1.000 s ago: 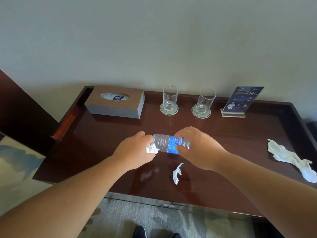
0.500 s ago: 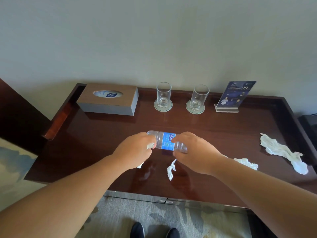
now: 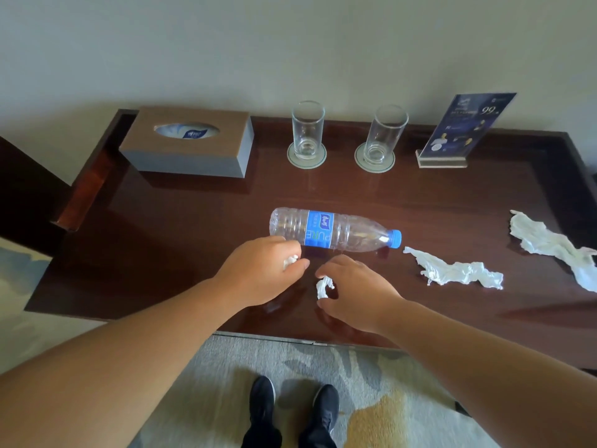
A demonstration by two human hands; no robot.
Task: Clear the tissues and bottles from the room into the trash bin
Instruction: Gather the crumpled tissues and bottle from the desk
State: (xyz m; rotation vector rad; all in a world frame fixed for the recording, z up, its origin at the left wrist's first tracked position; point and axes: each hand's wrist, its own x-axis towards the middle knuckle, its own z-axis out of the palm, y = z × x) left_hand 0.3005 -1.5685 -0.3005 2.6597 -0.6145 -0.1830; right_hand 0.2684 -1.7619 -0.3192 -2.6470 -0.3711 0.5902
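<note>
A clear plastic bottle (image 3: 332, 232) with a blue label and blue cap lies on its side on the dark wooden desk (image 3: 161, 221), free of both hands. My left hand (image 3: 261, 273) sits just in front of it, fingers curled round a small white tissue wad (image 3: 290, 260). My right hand (image 3: 355, 291) curls around another small crumpled tissue (image 3: 324, 286) on the desk. A larger crumpled tissue (image 3: 455, 270) lies to the right, and a long one (image 3: 549, 242) near the right edge.
A tissue box (image 3: 187, 142) stands at the back left. Two empty glasses (image 3: 307, 130) (image 3: 384, 135) on coasters and an upright card stand (image 3: 462, 130) line the back wall. Carpet and my shoes (image 3: 290, 409) show below the desk's front edge.
Both hands have let go of the bottle, which now lies on the desk. The right hand moved down onto the small tissue; the left still holds its wad.
</note>
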